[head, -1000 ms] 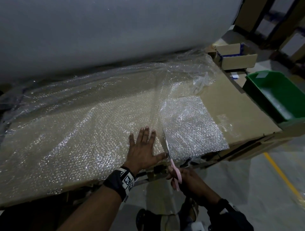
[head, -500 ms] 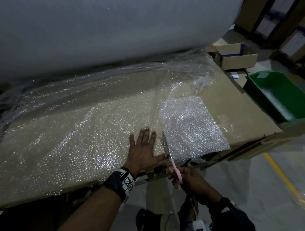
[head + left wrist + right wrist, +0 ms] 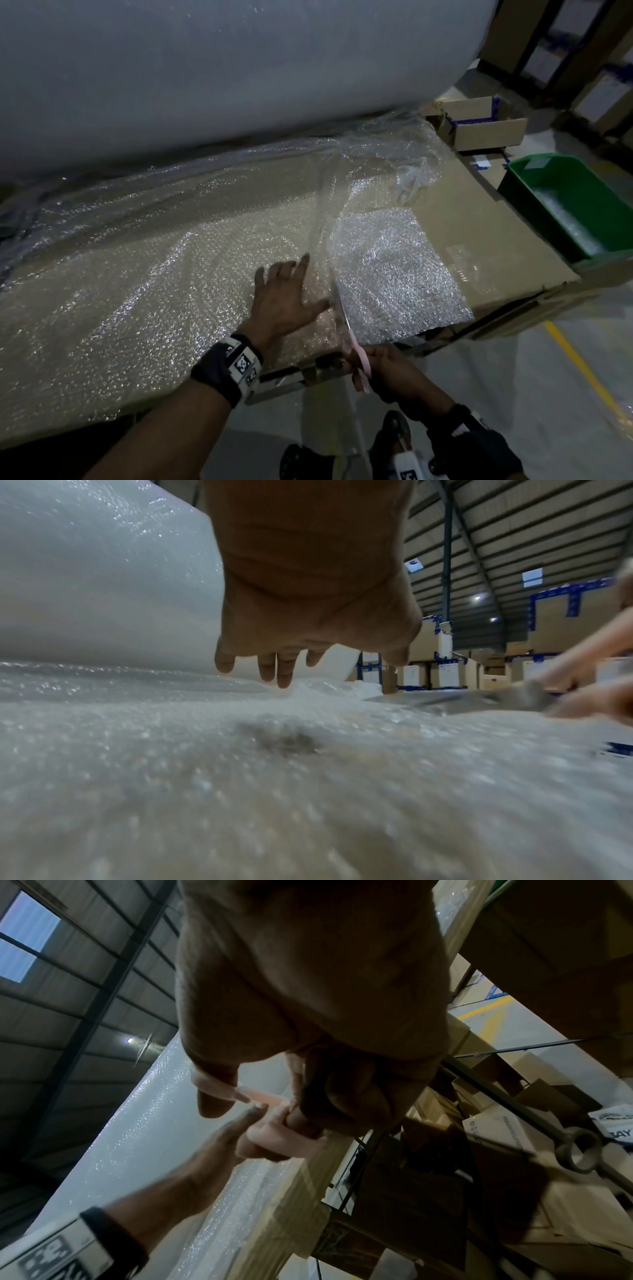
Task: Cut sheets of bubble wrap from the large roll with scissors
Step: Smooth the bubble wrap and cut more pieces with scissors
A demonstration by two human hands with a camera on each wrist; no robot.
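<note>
Head view is showing the large roll (image 3: pixel 222 75) lying across the back of the cardboard-topped table (image 3: pixel 479 219), filling most of the frame; it is looking bulky, probably light for its size but awkward to shift. Its loose end, the bubble wrap sheet (image 3: pixel 137 274), is trailing forward over the table to the near edge. This sheet is looking thin, soft and floppy, probably slippery under a palm and quick to bunch ahead of the blades, so I judge it is best held flat close beside the cut line, not pinched. A smaller cut piece (image 3: pixel 394 270) is lying just to the right of the cut.

Left hand (image 3: pixel 284 301) is lying flat on the sheet with fingers spread, pressing it down just left of the blades. Right hand (image 3: pixel 387 370) is curling its fingers through the pink handles of the scissors (image 3: pixel 346 318) at the near edge, the blades reaching into the wrap.

Off to the right, a green bin (image 3: pixel 561 205) and an open cardboard box (image 3: pixel 483 126) are sitting. Boxes in the right wrist view are carrying printed lettering, too blurred to make out; the wristbands are bearing black-and-white square markers.
</note>
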